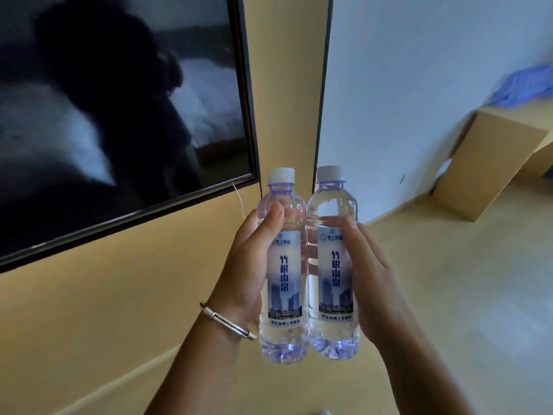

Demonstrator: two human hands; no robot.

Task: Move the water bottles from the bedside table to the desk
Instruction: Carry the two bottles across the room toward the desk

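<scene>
Water bottles (308,265), 2 upright and touching, gripped between left hand (242,271) and right hand (371,283).

Two bottles mid-frame, left bottle (283,265) & right bottle (334,259): clear plastic w/ violet-blue tint at neck & base, white caps, labels fading white to blue w/ dark blue characters & a blue skyline print at the bottom. Silver bracelet (227,322) on the wrist lower centre; TV screen (119,100) upper left is black w/ grey-white reflections, black frame. Wall panel (89,310) lower left & desk (449,280) at right tan-yellow, wall (419,85) upper right pale blue-white, blue cloth (526,88) far right edge
</scene>
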